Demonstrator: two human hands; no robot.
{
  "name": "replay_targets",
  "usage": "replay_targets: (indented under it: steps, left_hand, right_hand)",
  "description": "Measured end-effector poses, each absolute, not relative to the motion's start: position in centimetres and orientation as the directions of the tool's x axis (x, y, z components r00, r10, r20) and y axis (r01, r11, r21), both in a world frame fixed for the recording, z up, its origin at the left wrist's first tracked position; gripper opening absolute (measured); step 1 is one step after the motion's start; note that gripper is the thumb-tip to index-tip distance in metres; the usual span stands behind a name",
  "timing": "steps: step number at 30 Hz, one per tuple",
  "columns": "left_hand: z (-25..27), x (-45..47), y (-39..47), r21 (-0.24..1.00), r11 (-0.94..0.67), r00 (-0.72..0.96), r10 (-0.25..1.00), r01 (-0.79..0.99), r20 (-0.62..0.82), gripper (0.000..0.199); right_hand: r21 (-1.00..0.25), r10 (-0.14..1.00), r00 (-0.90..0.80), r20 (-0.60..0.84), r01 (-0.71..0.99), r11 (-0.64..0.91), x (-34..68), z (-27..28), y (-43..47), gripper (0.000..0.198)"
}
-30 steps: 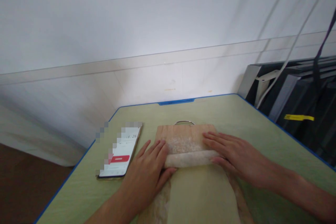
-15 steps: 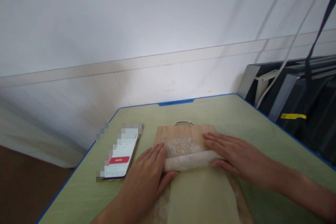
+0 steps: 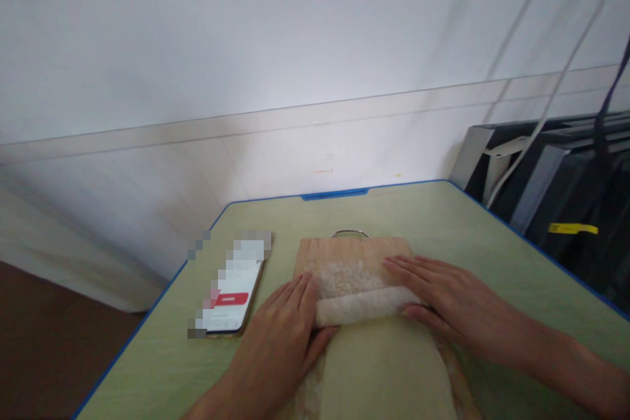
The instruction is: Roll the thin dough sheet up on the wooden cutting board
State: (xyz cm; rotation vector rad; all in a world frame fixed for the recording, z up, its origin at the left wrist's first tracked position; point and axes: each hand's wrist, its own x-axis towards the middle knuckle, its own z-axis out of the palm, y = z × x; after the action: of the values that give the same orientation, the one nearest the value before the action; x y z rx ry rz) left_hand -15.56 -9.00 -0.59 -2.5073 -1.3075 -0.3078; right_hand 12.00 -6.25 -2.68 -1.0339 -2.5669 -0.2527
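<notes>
A floury white roll of dough (image 3: 367,306) lies crosswise over a wooden cutting board (image 3: 354,248). Toward me, the flat pale dough sheet (image 3: 386,367) extends from it down the board; whether a rolling pin is inside cannot be seen. At the left end my left hand (image 3: 288,318) is curved over the roll, its thumb on the near side. My right hand (image 3: 453,298) holds the right end the same way, fingers stretched over the far side and thumb in front. Loose flour covers the board just beyond the roll.
Left of the board a phone (image 3: 233,298) with a lit, partly blurred screen lies on the green, blue-edged table (image 3: 275,216). A metal handle (image 3: 350,232) sticks out from the board's far end. Behind is a white wall; dark panels (image 3: 561,177) and a cable stand at the right.
The view has shifted slightly, so everything sits a little further right in the picture. Both hands keep about the same place on the dough roll.
</notes>
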Motion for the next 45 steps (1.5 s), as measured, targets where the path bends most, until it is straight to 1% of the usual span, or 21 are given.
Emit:
replay_targets:
  steps: [4, 7, 10, 16, 19, 22, 26, 29, 31, 34, 36, 39, 42, 45]
  left_hand:
    - [0.0, -15.8, -7.8, -0.075, -0.539, 0.539, 0.805, 0.839, 0.249, 0.045]
    - [0.3, -15.8, -7.2, -0.049, -0.529, 0.527, 0.824, 0.847, 0.209, 0.049]
    - [0.3, -15.7, -7.5, -0.070, -0.516, 0.518, 0.831, 0.854, 0.201, 0.050]
    - [-0.3, -15.3, -9.1, -0.171, -0.502, 0.530, 0.812, 0.848, 0.243, 0.048]
    - [-0.3, -15.5, -8.7, -0.154, -0.522, 0.544, 0.808, 0.839, 0.228, 0.045]
    - [-0.2, -15.8, -7.8, -0.109, -0.535, 0.545, 0.812, 0.838, 0.209, 0.048]
    - [-0.3, -15.9, -7.4, -0.079, -0.524, 0.528, 0.823, 0.848, 0.209, 0.046]
    - [-0.4, -15.7, -8.1, -0.094, -0.517, 0.523, 0.819, 0.851, 0.234, 0.048]
    - [-0.5, -15.5, -8.9, -0.124, -0.512, 0.526, 0.812, 0.850, 0.252, 0.047]
    - [-0.4, -15.3, -9.8, -0.190, -0.514, 0.548, 0.787, 0.836, 0.283, 0.047]
    - [-0.3, -15.3, -9.9, -0.210, -0.520, 0.561, 0.776, 0.828, 0.290, 0.046]
    - [-0.1, -15.5, -9.2, -0.191, -0.539, 0.572, 0.774, 0.820, 0.270, 0.043]
    - [-0.1, -15.7, -8.6, -0.162, -0.562, 0.584, 0.767, 0.811, 0.266, 0.043]
    - [-0.2, -15.8, -8.4, -0.157, -0.553, 0.575, 0.773, 0.818, 0.268, 0.043]
  right_hand:
    - [-0.025, 0.653, -0.660, 0.372, 0.696, 0.718, 11.7, -2.3, -5.0, 0.042]
    - [-0.027, 0.655, -0.658, 0.372, 0.697, 0.716, 11.5, -2.0, -4.5, 0.040]
    - [-0.008, 0.645, -0.664, 0.379, 0.695, 0.719, 11.6, -2.0, -4.9, 0.042]
    - [-0.010, 0.627, -0.669, 0.399, 0.680, 0.733, 12.0, -2.3, -6.3, 0.046]
    - [-0.019, 0.630, -0.680, 0.375, 0.674, 0.739, 12.0, -2.1, -5.9, 0.045]
    - [-0.031, 0.635, -0.693, 0.342, 0.667, 0.744, 11.9, -1.8, -5.0, 0.045]
    - [-0.014, 0.630, -0.700, 0.336, 0.665, 0.746, 11.8, -1.7, -4.7, 0.043]
    - [0.003, 0.603, -0.700, 0.382, 0.654, 0.757, 12.0, -1.6, -5.4, 0.043]
    - [0.020, 0.573, -0.712, 0.406, 0.634, 0.773, 12.1, -1.3, -6.2, 0.044]
    - [0.040, 0.535, -0.741, 0.406, 0.599, 0.800, 12.3, -0.9, -7.0, 0.048]
    - [0.032, 0.533, -0.745, 0.401, 0.593, 0.805, 12.3, -0.9, -7.1, 0.047]
    - [-0.010, 0.573, -0.720, 0.391, 0.619, 0.785, 12.3, -1.3, -6.6, 0.044]
    - [-0.043, 0.605, -0.700, 0.379, 0.640, 0.767, 12.3, -1.8, -6.1, 0.042]
    - [0.014, 0.592, -0.705, 0.390, 0.647, 0.762, 12.2, -2.1, -6.0, 0.040]
